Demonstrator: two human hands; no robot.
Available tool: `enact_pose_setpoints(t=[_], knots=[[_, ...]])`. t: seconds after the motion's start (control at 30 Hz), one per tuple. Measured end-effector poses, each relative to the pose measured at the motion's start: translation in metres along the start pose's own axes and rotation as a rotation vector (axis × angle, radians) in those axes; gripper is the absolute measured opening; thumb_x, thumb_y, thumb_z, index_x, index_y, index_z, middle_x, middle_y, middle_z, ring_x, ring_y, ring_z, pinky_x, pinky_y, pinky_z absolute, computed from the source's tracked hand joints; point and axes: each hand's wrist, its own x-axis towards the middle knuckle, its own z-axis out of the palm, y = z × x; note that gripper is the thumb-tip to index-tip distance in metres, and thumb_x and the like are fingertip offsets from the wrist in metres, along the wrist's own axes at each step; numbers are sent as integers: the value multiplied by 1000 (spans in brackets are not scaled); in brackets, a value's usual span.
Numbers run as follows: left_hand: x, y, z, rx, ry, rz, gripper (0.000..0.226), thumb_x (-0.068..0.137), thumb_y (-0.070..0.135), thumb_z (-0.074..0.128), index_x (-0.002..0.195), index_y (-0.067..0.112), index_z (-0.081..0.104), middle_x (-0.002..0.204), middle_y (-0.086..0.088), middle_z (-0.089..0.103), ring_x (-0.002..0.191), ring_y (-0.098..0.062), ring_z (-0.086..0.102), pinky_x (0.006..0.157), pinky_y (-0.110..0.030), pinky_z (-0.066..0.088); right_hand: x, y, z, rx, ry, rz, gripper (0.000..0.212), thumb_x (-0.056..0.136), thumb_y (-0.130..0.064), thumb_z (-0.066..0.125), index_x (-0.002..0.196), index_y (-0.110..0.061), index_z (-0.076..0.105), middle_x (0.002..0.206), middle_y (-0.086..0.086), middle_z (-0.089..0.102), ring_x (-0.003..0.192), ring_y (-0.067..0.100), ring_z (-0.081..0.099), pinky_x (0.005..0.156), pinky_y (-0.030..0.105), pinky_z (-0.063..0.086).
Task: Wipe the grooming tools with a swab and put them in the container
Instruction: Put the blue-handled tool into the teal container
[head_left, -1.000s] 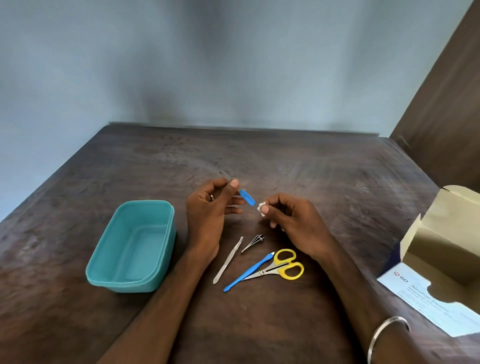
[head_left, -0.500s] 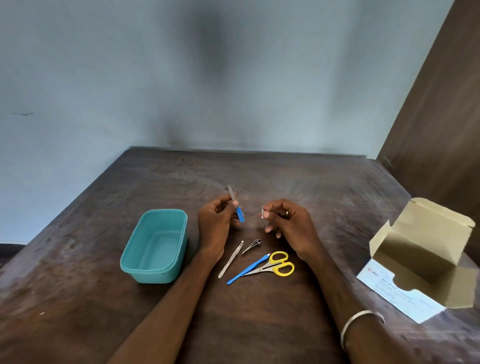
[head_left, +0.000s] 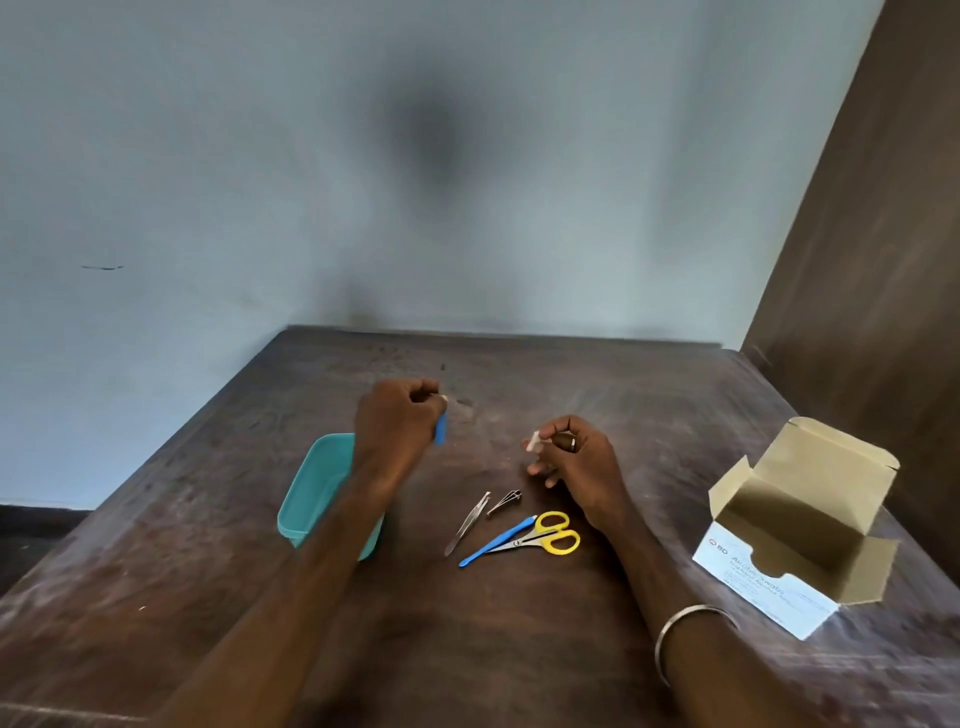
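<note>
Your left hand (head_left: 397, 415) is closed tight in a fist around a small tool with a blue handle (head_left: 441, 429). The blue end sticks out of the bottom of your fist and points down at the counter (head_left: 597, 395), so the tool stands nearly straight up and down. Its other end is hidden in your fingers, so you cannot tell from here what kind of tool it is. Your right hand (head_left: 574, 457) is partly closed, and its thumb and first finger pinch a little white swab (head_left: 533, 442). The other fingers hang loose. The two hands are well apart, so the swab is not touching the tool. Your left hand is up above the far end of the teal container (head_left: 306, 499), and your arm covers part of it. If you let go too soon, the tool could miss the container and land on the counter. If you let go with the tool standing up like this, it could hit the rim and bounce out. The swab is tiny and only pinched, so it could slip and fall. Near your right hand lie tweezers (head_left: 468, 522), nail clippers (head_left: 505, 502), a blue stick tool (head_left: 496, 541) and yellow-handled scissors (head_left: 540, 538), all still waiting. An open swab box (head_left: 779, 566) sits far to the right.
</note>
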Motion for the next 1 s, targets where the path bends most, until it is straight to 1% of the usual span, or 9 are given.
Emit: enact_pose_setpoints(t=[0.07, 0.17, 0.23, 0.33, 0.43, 0.5, 0.57, 0.77, 1.0], knots=[[5, 0, -29, 157, -24, 6, 13, 81, 12, 71, 91, 9, 79, 82, -13, 77, 70, -27, 73, 75, -43, 61, 0, 1, 0, -28, 8, -1, 18, 88, 7, 62, 93, -10, 61, 91, 12, 78, 64, 28, 71, 49, 29, 50], [8, -7, -63, 396, -113, -50, 8, 74, 8, 71, 71, 3, 76, 64, -16, 72, 57, -29, 71, 65, -42, 62, -1, -1, 0, -76, 13, -19, 30, 88, 5, 60, 107, -18, 63, 90, 5, 78, 61, 26, 71, 49, 29, 53], [6, -16, -73, 464, -174, -119, 8, 75, 6, 70, 72, 1, 74, 61, -18, 71, 54, -31, 70, 60, -40, 62, -2, -2, 0, -79, 9, -23, 29, 89, 3, 63, 109, -18, 66, 90, 4, 78, 59, 23, 71, 49, 29, 53], [-1, -32, -69, 510, -301, -269, 8, 82, 1, 65, 83, -3, 72, 62, -18, 68, 47, -24, 66, 53, -32, 60, -3, -1, 1, -67, 10, -23, 16, 89, 1, 66, 91, -14, 71, 89, 9, 78, 55, 20, 68, 49, 27, 50], [-5, -44, -57, 586, -371, -329, 13, 85, 7, 63, 92, 3, 73, 72, -15, 72, 59, -24, 71, 62, -37, 63, -4, -2, 1, -68, 17, -17, 19, 88, 3, 66, 85, -14, 71, 83, 9, 77, 53, 18, 66, 48, 25, 49], [-7, -48, -50, 662, -388, -287, 17, 87, 10, 59, 97, 8, 73, 82, -9, 72, 73, -23, 71, 71, -35, 62, -4, -3, 2, -70, 22, -15, 19, 88, 4, 65, 85, -13, 72, 80, 6, 76, 52, 17, 65, 48, 25, 50], [-8, -49, -44, 725, -397, -235, 21, 88, 11, 56, 99, 10, 74, 85, -5, 68, 85, -22, 68, 75, -32, 58, -4, -3, 2, -76, 31, -14, 17, 87, 4, 65, 85, -11, 72, 76, 4, 76, 52, 18, 65, 48, 26, 50], [-8, -45, -30, 740, -431, -196, 22, 87, 7, 54, 96, 8, 74, 84, -5, 69, 83, -20, 67, 72, -32, 56, -1, 0, 1, -99, 39, -12, 13, 87, 6, 65, 90, -4, 72, 72, 1, 75, 53, 20, 66, 50, 28, 52], [-4, -39, -21, 771, -432, -139, 21, 87, 11, 57, 99, 11, 75, 89, -4, 72, 80, -17, 68, 75, -32, 59, -1, 0, 0, -118, 39, -25, 11, 88, 3, 66, 90, -6, 73, 75, 5, 75, 55, 20, 68, 52, 29, 54]])
